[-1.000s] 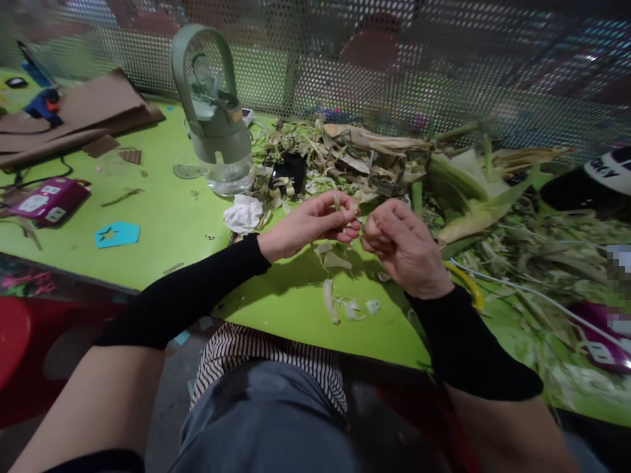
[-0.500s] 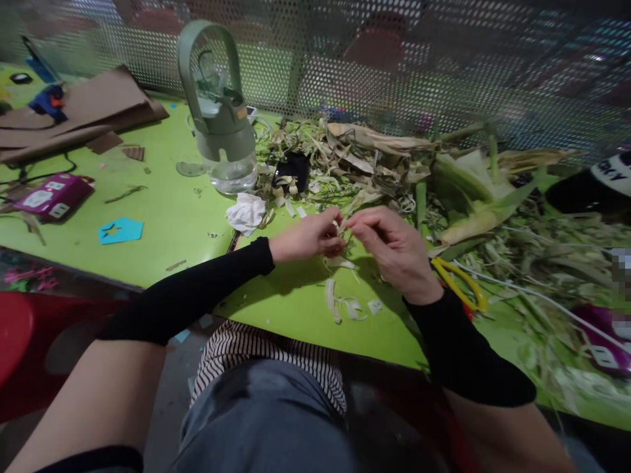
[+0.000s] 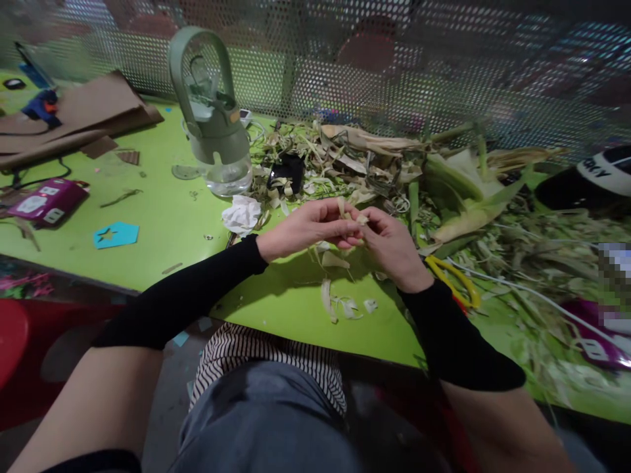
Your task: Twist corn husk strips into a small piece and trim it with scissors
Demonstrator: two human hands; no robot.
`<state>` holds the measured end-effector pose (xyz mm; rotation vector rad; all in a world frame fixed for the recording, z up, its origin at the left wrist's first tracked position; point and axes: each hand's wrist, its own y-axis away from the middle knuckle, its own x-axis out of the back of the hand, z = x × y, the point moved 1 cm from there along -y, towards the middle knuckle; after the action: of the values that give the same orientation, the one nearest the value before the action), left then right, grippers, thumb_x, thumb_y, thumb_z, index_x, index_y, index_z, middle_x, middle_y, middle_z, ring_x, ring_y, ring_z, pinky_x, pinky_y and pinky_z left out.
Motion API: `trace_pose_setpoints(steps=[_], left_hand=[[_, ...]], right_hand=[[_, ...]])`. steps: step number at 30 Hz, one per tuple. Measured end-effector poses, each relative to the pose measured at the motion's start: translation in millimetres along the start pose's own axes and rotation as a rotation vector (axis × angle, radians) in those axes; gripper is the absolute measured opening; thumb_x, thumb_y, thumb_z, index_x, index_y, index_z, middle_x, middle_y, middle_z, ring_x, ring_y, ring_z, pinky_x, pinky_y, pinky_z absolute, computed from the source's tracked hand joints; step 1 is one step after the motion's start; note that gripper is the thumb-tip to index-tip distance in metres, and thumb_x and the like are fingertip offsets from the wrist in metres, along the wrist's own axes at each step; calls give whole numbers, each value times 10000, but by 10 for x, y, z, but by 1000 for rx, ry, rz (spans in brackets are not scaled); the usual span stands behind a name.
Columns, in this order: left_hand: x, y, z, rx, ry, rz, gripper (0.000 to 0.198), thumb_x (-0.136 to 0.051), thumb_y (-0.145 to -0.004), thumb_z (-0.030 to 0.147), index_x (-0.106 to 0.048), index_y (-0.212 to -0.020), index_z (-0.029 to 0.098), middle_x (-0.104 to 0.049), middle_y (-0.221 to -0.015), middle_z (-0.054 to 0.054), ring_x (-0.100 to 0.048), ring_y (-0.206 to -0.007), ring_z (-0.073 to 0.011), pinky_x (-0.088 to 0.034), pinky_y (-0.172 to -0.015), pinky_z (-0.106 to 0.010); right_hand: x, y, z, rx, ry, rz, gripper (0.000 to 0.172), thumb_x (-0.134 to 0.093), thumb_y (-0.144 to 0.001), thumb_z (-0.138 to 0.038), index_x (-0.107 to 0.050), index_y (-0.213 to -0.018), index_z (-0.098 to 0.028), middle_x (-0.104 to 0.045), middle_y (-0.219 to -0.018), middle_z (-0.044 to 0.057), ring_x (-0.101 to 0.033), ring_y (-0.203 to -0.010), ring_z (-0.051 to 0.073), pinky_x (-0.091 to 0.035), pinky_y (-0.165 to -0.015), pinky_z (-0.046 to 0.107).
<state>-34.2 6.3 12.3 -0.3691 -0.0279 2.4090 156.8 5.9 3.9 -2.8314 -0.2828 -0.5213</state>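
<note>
Over the green table (image 3: 162,230), my left hand (image 3: 315,226) is closed on a pale strip of corn husk (image 3: 342,207), which pokes up between the fingers. My right hand (image 3: 394,246) touches it from the right, its thumb and fingers pinched on the small curled end of the husk near the left fingertips. Fingers cover most of the piece. Cut husk scraps (image 3: 327,299) lie on the table below the hands. Yellow-handled scissors (image 3: 456,282) rest just right of my right wrist. A crumpled white tissue (image 3: 241,214) sits above my left wrist.
A green water bottle (image 3: 219,144) stands behind the tissue. Heaped dry husks (image 3: 365,154) and a leafy corn husk (image 3: 468,210) line the perforated screen (image 3: 296,59). A white cable (image 3: 522,289) crosses the right side. Purple power strip (image 3: 49,200), blue card (image 3: 116,235) and brown cardboard (image 3: 98,105) lie left.
My hands have come together: the left moved right and slightly up, and its fingers now wrap the husk piece. My right hand has lowered its raised fingers onto it. The view shifted slightly.
</note>
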Motion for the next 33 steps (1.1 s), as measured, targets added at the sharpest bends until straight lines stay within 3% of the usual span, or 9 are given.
trace_pose_setpoints(steps=[4, 6, 10, 15, 19, 23, 26, 33], left_hand=[[115, -48, -58, 3, 91, 176, 158, -667, -950, 267, -558, -964, 153, -687, -887, 0, -691, -819, -78, -577, -886, -276], [129, -66, -100, 36, 121, 189, 148, -666, -947, 247, -548, -953, 159, -673, -879, 7, -687, -806, -75, -574, -905, -283], [69, -65, -125, 16, 91, 228, 123, -658, -946, 206, -547, -932, 158, -624, -857, 30, -659, -765, -56, -568, -889, -263], [32, -48, -67, -60, -12, 287, 84, -632, -955, 175, -554, -932, 154, -592, -850, 39, -626, -735, -43, -560, -859, -243], [130, -74, -93, 20, -6, 277, 105, -630, -953, 171, -551, -890, 143, -611, -823, 27, -636, -746, -55, -558, -885, -275], [183, -80, -122, 143, 57, 222, 83, -635, -946, 178, -582, -903, 131, -659, -831, -1, -660, -783, -72, -551, -943, -321], [145, -74, -113, 143, 42, 157, 17, -614, -929, 131, -620, -916, 122, -684, -832, -12, -652, -785, -70, -541, -944, -308], [97, -48, -83, 140, 27, 119, 57, -609, -896, 72, -631, -930, 113, -688, -866, -18, -646, -813, -74, -529, -921, -298]], right_hand=[[-7, 38, -81, -1, -376, 95, 381, -750, -854, -558, -541, -776, -250, -594, -802, -29, -335, -519, 93, -274, -479, 271], [-34, 63, -148, -19, -516, 34, 430, -764, -842, -568, -495, -744, -248, -567, -748, -39, -319, -498, 90, -268, -469, 270], [-118, 102, -216, -164, -504, -99, 460, -794, -831, -556, -482, -719, -238, -328, -571, -85, -215, -480, 81, -213, -468, 257], [-180, 130, -215, -194, -498, -124, 454, -772, -860, -552, -482, -733, -226, -323, -602, -85, -215, -508, 76, -205, -475, 247], [-174, 134, -146, -150, -416, -113, 430, -712, -908, -561, -476, -752, -237, -332, -608, -83, -243, -513, 87, -239, -481, 257], [-140, 104, -63, -41, -140, -11, 389, -733, -873, -590, -526, -868, -261, -394, -602, -83, -304, -510, 107, -235, -478, 275], [-127, 92, -48, -1, 33, 47, 388, -732, -862, -607, -597, -981, -263, -431, -592, -77, -297, -499, 114, -206, -483, 286], [-116, 107, -29, 87, 158, 173, 336, -726, -876, -582, -678, -914, -252, -583, -741, -18, -326, -535, 105, -234, -501, 278]])
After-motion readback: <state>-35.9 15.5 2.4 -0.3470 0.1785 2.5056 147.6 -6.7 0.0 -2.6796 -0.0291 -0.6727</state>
